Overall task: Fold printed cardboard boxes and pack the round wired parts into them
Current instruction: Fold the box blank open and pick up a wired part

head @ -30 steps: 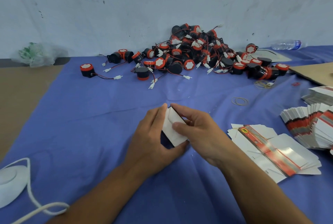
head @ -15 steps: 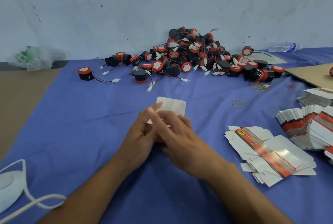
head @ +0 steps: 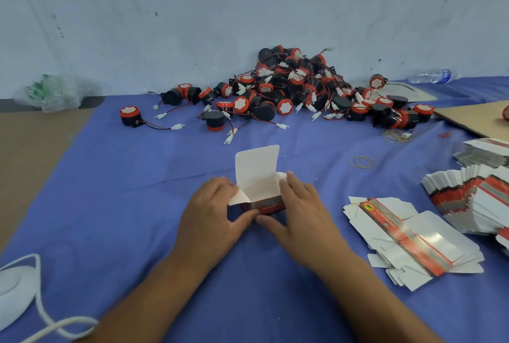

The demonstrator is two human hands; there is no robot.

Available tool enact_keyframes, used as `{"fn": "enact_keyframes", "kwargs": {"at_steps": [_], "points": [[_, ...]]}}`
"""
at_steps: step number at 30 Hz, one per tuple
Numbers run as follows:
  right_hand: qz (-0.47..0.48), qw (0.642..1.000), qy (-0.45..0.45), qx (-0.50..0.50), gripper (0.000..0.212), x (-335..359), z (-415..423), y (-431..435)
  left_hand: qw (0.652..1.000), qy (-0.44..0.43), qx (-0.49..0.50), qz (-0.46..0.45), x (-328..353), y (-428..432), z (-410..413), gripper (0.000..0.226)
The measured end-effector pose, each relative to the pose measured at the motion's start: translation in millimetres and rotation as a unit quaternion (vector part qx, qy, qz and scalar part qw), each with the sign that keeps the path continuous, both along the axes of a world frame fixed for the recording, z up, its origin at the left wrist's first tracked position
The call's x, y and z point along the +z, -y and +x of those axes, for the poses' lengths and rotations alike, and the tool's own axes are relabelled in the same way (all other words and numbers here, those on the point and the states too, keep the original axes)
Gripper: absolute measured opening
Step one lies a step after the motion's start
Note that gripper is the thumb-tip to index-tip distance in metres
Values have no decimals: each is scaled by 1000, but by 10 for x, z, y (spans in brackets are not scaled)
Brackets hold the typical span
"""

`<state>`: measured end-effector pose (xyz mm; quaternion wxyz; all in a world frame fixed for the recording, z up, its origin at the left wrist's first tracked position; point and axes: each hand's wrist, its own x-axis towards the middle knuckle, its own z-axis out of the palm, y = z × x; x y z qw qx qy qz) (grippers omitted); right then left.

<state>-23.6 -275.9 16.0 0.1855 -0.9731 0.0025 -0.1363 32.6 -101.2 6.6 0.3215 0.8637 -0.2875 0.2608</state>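
The left hand (head: 212,210) grips the box (head: 259,187) at its left end: the fingers curl in over the small white side flap and the thumb lies along the bottom of the front wall. The right hand (head: 300,209) has its fingers held flat and together against the right end, grasping nothing, and its thumb stretches across in front until it touches the left thumb.

The box sits on the blue cloth (head: 110,205) just in front of the person. Its long axis runs left to right across the view and its mouth opens upward. The lid flap (head: 257,159) stands upright on the far side, its white inner face turned to the camera. The red printed wall faces the person.

The left fingertips are hidden behind the flap, and the front wall hides the box's floor. The print is too small to read.

To the right lies a loose stack of flat box blanks (head: 413,235), and past it a fanned stack (head: 473,199) cut off by the frame edge. Rubber bands (head: 360,162) lie beyond these. Against the wall is the heap of round wired parts (head: 297,89), and one part (head: 130,116) sits apart to the left. A white corded object (head: 13,287) is cropped at the lower left corner.
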Motion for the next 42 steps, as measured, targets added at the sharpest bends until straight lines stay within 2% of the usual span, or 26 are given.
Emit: {"fn": "enact_keyframes", "kwargs": {"at_steps": [2, 4, 5, 8, 9, 12, 15, 17, 19, 21, 23, 25, 27, 30, 32, 34, 36, 38, 39, 40, 42], "points": [[96, 995, 18, 5, 41, -9, -8, -54, 999, 11, 2, 34, 0, 34, -13, 38], [174, 984, 33, -2, 19, -14, 5, -56, 997, -56, -36, 41, 8, 35, -4, 40], [205, 978, 33, -12, 15, -11, 17, -40, 994, -98, -48, 15, 3, 21, 5, 39], [295, 952, 27, -75, 24, -17, 68, 2, 972, -202, -36, -115, 23, -18, 27, 25], [316, 943, 28, -95, 23, -21, 95, 7, 962, -230, -35, -139, 32, -22, 27, 28], [336, 935, 26, -109, 22, 23, 243, 1, 948, -273, -36, -156, 45, -18, 22, 39], [338, 935, 11, -108, 27, 140, 545, 50, 958, -241, -7, -153, 41, -33, 22, 38], [291, 951, -11, -100, 35, 233, 879, 84, 959, -204, 48, -192, 49, -44, 43, 32], [216, 973, -28, -70, 30, 282, 1302, 64, 945, -191, 105, -243, 51, -61, 80, 29], [143, 989, -31, -28, 22, 321, 1759, -21, 934, -191, 142, -266, 23, -74, 120, 37], [68, 997, -37, 28, 34, 356, 2211, -146, 933, -189, 163, -259, -6, -74, 153, 46], [-5, 997, -43, 67, 56, 379, 2617, -272, 935, -181, 174, -250, -12, -62, 160, 50], [-42, 994, -42, 94, 64, 385, 2976, -363, 934, -177, 175, -256, 12, -61, 155, 49], [-62, 988, -69, 121, 68, 351, 3309, -351, 926, -209, 155, -274, 65, -53, 114, 56], [-122, 980, -85, 129, 67, 276, 3386, -307, 926, -213, 146, -275, 55, -73, 95, 45], [-186, 976, -66, 94, 63, 232, 3387, -314, 927, -217, 146, -268, 34, -81, 110, 40], [-201, 977, -53, 48, 56, 283, 3286, -361, 932, -223, 135, -254, 0, -69, 137, 40], [-160, 985, -54, 40, 48, 391, 3060, -358, 937, -220, 110, -247, -11, -71, 142, 41], [-95, 993, -56, 47, 45, 448, 2918, -312, 940, -221, 94, -242, -5, -81, 134, 41], [1, 997, -62, 54, 46, 514, 2738, -241, 942, -226, 76, -236, 3, -90, 122, 41], [199, 977, -44, 55, 58, 675, 2307, -53, 943, -242, 37, -226, 2, -106, 114, 41]]}}
